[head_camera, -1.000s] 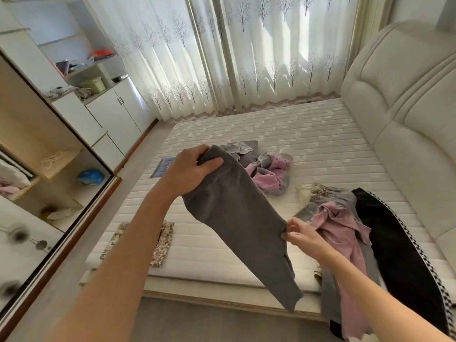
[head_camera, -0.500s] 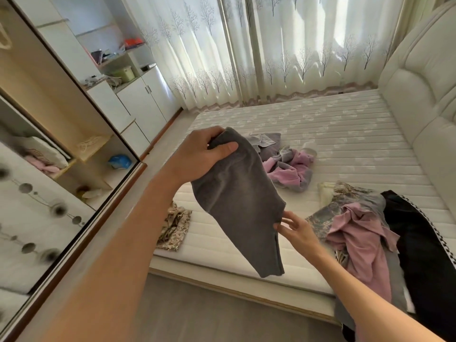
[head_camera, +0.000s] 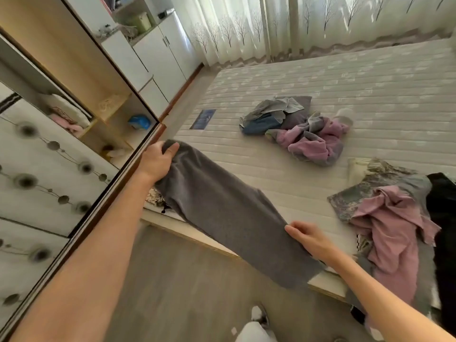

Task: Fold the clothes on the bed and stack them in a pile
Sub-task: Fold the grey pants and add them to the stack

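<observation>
The left hand (head_camera: 158, 161) grips one end of the grey garment (head_camera: 229, 213) while the right hand's fingers (head_camera: 294, 228) pinch its edge, stretching it flat over the bed's (head_camera: 370, 82) near-left corner, probably for folding.

White curtains (head_camera: 308, 25) printed with bare trees hang along the far wall, their hems reaching the floor. To the left stands a white cabinet (head_camera: 158, 60) with a green tub (head_camera: 140, 22) on top. Nearer is an open wardrobe (head_camera: 74, 77) with wooden shelves; a blue object (head_camera: 140, 122), perhaps a cap, lies in a lower compartment, and folded white bedding (head_camera: 69, 111) sits on a shelf. The sliding door (head_camera: 37, 174) bears dark round ornaments. Grey wood flooring (head_camera: 177, 287) runs below.
</observation>
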